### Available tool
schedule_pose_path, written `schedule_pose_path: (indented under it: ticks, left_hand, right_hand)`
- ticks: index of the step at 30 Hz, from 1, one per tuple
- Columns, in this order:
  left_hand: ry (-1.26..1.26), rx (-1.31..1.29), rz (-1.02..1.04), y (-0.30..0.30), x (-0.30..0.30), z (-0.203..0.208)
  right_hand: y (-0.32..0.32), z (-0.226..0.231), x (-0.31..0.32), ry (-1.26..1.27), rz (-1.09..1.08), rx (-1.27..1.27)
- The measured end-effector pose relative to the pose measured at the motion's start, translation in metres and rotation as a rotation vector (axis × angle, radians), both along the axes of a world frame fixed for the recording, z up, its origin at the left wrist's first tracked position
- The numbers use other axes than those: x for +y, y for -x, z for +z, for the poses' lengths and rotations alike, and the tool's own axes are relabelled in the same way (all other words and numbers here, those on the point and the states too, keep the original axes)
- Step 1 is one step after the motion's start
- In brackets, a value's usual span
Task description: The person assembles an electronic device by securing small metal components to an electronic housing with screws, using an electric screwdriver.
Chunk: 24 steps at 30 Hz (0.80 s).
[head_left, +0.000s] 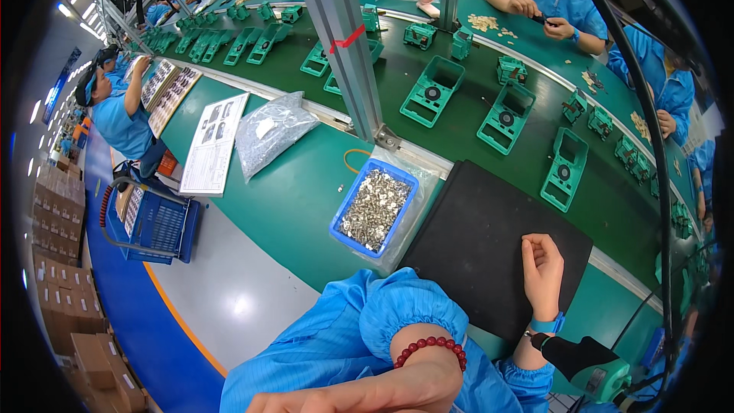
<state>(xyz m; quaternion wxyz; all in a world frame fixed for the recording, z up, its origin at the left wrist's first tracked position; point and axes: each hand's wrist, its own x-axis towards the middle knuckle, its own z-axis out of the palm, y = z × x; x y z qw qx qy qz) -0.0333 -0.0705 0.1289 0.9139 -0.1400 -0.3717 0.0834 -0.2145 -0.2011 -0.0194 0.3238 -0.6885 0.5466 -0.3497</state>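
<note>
My right hand (543, 275) is above a black mat (482, 252), its fingers curled and pressed towards the thumb. Whatever may be between those fingertips is hidden. A blue band circles that wrist. Close to the right forearm is a green and black power screwdriver (600, 378). My left hand (359, 396) is bent back towards me at the lower edge, below a red bead bracelet (430, 352). The frame's edge cuts off its fingers. Left of the mat, a blue tray (334, 228) full of small metal parts rests on clear plastic.
Green plastic housings (433, 92) and small green assemblies (511, 69) line the dark green conveyor (474, 160). A metal post (344, 46) rises by its edge. Further left lie a bag of parts (271, 131) and a printed sheet (214, 145). A black cable (659, 153) hangs at right. Co-workers sit opposite.
</note>
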Motion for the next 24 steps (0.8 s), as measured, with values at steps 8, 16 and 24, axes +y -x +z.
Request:
schedule_pose_path:
  ticks: [8,16,24]
  left_hand:
    - [0.482,0.119,-0.154,0.004,-0.031,0.024]
    - [-0.374,-0.108,-0.648,-0.015,-0.035,0.006]
    - [-0.569,-0.177,-0.1,-0.034,-0.049,0.028]
  right_hand:
    - [0.001,-0.005,0.005,0.01,-0.003,-0.033]
    - [0.024,-0.01,0.011,0.032,-0.013,0.007]
    - [0.009,-0.011,0.003,-0.015,-0.003,0.053]
